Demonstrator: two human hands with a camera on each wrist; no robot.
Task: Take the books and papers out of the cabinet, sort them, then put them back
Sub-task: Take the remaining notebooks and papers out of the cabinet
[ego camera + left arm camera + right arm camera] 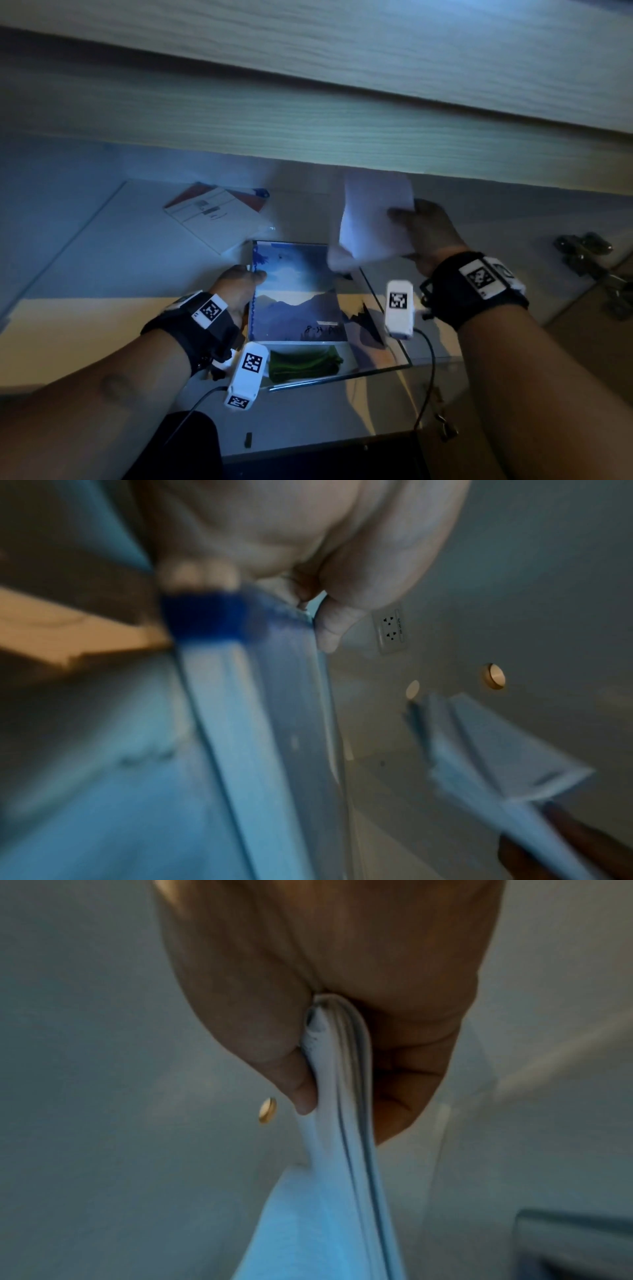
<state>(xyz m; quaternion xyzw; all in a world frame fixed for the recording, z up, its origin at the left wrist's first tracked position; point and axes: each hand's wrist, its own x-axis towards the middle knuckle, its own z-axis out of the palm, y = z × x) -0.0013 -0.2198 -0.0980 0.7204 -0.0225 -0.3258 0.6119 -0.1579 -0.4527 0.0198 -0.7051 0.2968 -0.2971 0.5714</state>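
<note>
A spiral notebook (294,291) with a blue mountain cover is held inside the cabinet by my left hand (239,281), which grips its left spine edge, thumb on the cover. In the left wrist view the notebook (260,723) runs down from my thumb (329,631). My right hand (424,233) pinches a bundle of white papers (373,219) above and right of the notebook. The right wrist view shows the papers (335,1096) squeezed between thumb and fingers. A white booklet with red corners (215,212) lies further back on the left.
A wooden shelf board (308,102) overhangs the opening just above my hands. A glass pane (383,342) and a green cloth (305,363) lie below the notebook. A metal door hinge (589,260) sits at the right. A wall socket (392,631) shows on the back panel.
</note>
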